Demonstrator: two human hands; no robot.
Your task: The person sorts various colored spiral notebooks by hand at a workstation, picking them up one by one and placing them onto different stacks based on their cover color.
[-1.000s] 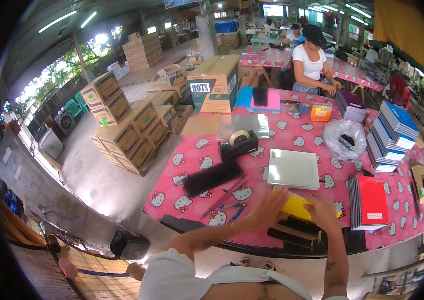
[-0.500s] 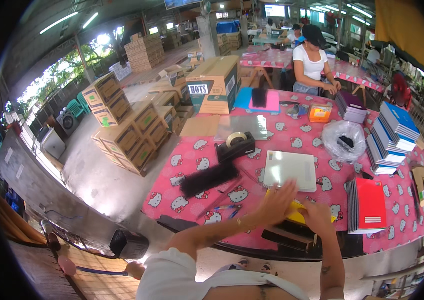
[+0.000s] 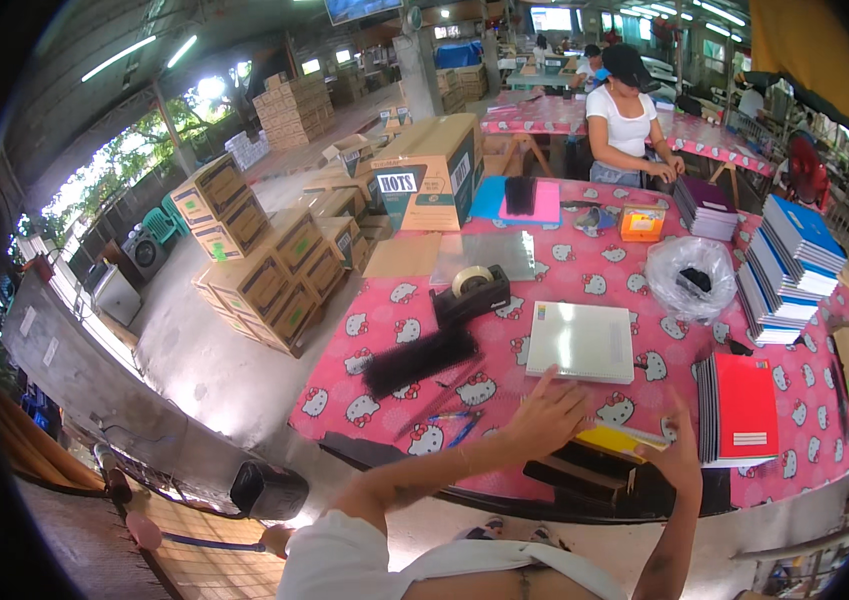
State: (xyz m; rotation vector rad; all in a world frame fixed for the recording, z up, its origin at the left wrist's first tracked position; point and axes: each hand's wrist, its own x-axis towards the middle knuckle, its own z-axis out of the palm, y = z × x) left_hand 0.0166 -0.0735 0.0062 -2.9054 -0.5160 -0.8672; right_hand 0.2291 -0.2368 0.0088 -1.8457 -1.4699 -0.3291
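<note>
A yellow notebook (image 3: 608, 439) with a spiral-bound far edge lies at the near edge of the table, in front of me. My left hand (image 3: 547, 414) is at its left end, palm down, with the fingers stretched toward a white spiral notebook stack (image 3: 581, 342). At the yellow notebook's right end is my right hand (image 3: 677, 452), thumb and fingers spread apart. Whether either hand touches the yellow cover is hard to tell. Just nearer than the notebook, a dark open compartment (image 3: 574, 478) shows at the table's edge.
Red notebooks (image 3: 744, 408) are stacked at right, blue ones (image 3: 789, 265) behind them. A plastic bag (image 3: 689, 280), tape dispenser (image 3: 472, 295), black bristly strip (image 3: 421, 360) and pens (image 3: 464, 428) lie around. A co-worker (image 3: 627, 125) handles purple notebooks (image 3: 706, 208) across the table. Cartons (image 3: 264, 265) stand left.
My right hand has moved right and its fingers have spread. My left hand has drawn back a little to the left, uncovering the near edge of the white notebooks.
</note>
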